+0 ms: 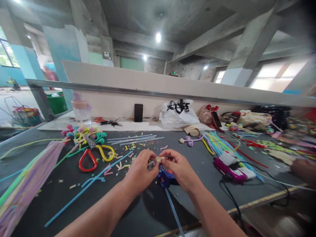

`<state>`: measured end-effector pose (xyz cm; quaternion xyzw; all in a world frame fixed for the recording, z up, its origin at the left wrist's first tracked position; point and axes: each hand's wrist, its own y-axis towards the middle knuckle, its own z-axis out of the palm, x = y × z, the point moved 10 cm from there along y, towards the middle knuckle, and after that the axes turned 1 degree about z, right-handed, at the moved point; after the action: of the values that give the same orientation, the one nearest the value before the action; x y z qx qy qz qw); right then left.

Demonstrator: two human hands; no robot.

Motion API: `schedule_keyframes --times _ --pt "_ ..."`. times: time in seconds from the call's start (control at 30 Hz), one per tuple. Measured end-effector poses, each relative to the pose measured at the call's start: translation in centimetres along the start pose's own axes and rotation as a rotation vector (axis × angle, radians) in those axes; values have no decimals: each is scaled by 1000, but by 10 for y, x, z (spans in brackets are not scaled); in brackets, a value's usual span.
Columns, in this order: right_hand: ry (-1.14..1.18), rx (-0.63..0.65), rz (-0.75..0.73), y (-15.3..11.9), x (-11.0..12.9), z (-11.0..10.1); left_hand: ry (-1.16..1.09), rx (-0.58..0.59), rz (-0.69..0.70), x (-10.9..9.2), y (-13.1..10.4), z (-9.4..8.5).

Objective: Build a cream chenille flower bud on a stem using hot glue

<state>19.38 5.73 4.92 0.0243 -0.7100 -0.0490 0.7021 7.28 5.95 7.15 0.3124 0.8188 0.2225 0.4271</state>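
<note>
My left hand (143, 169) and my right hand (179, 168) meet at the middle of the dark table. Both are closed, fingertips pinching a small cream-coloured piece (160, 159) between them. Just below it is a blue glue gun (168, 179), partly hidden by my right hand, with a clear glue stick (174, 209) running from it toward the table's front edge. Left of my hands lies a long light-blue stem (86, 191). Scissors (87, 160) with one red and one yellow handle lie farther left.
Colourful stems (29, 187) lie at the left, more (219, 144) at the right. A purple-and-white device (230, 169) with cords sits right of my hands. A phone (138, 113), a jug (81, 110) and a white bag (179, 115) stand behind. Another person's hand (304, 169) is at the right edge.
</note>
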Motion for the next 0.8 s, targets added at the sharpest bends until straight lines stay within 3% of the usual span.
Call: schedule_keyframes --times 0.33,0.8 --pt "-41 30 -37 0 3 2 -24 8 0 -3 -1 -2" --pt "-83 -35 -32 1 0 0 -26 -9 13 -4 1 -4"
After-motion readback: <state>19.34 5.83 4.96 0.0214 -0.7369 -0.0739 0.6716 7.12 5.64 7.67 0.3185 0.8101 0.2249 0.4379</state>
